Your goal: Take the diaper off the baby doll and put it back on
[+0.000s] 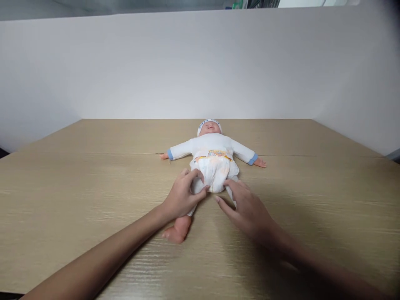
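Our fingers curve in at both sides of a doll's diaper

Our left hand [183,193] bends around one of the doll's legs, where white pants [197,185] show inside the curve of thumb and forefinger. Those two tips come close together at the lower side of the diaper [215,173], leaving a small gap; we cannot tell whether they pinch any cloth. The other left fingers fold behind, mostly hidden.

Our right hand [248,204] is looser. Its thumb stands well away from the forefinger, pointing in over the bare tabletop, just below the diaper's bottom edge. The forefinger reaches the opposite lower side of the diaper, seemingly touching it, and more white cloth shows between thumb and forefinger. We see no firm grasp there.

The doll [212,142] lies on its back just beyond our fingertips, with the diaper's lower part between our two hands. A colourful printed band [215,154] crosses the waist, farther from our fingers. Past that are a white shirt with blue cuffs, arms spread wide, and, farthest off, a white cap [201,127] with blue lettering. A bare foot [176,233] sticks out below our left fingers, while our right hand hides the other foot. Beneath our fingers is a wood-grain table [109,196]; well beyond them rises a pale wall [200,66].
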Tool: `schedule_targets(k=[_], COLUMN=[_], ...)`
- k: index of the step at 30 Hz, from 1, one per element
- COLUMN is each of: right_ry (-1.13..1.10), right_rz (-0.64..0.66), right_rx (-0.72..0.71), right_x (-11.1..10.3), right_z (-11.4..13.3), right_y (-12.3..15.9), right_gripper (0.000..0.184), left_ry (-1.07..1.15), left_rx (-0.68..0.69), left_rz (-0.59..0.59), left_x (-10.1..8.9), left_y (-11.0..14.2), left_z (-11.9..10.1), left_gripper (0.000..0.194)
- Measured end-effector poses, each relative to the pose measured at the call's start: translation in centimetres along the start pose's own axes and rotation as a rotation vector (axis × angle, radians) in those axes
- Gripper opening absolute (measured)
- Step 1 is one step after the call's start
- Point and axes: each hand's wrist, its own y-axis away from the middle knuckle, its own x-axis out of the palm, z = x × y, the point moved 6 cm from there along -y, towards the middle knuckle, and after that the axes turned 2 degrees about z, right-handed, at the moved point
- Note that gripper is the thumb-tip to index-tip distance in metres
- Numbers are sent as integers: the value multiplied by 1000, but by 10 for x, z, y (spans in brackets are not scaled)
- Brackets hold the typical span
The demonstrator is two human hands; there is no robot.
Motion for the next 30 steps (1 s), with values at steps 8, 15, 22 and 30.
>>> schedule_targets(k=[8, 15, 22, 30], right_ry=[-260, -167, -301, -152], right_rz=[-75, -1, 18, -103], right_rx=[261, 191, 214, 84], right_x=[-23, -30, -17, -26], right_z=[-27, -22, -28, -28], right_y=[-11, -10, -10, -10], right_gripper=[30, 21, 28, 24], left_ry=[337, 241, 357, 464], left_rx=[-124, -188, -191, -228], left_rz=[-130, -80, 143, 3], left_x=[5, 1, 0, 4], left_y=[4, 6, -8, -5], left_z=[26, 19, 17, 34], left_gripper=[46, 38, 47, 52])
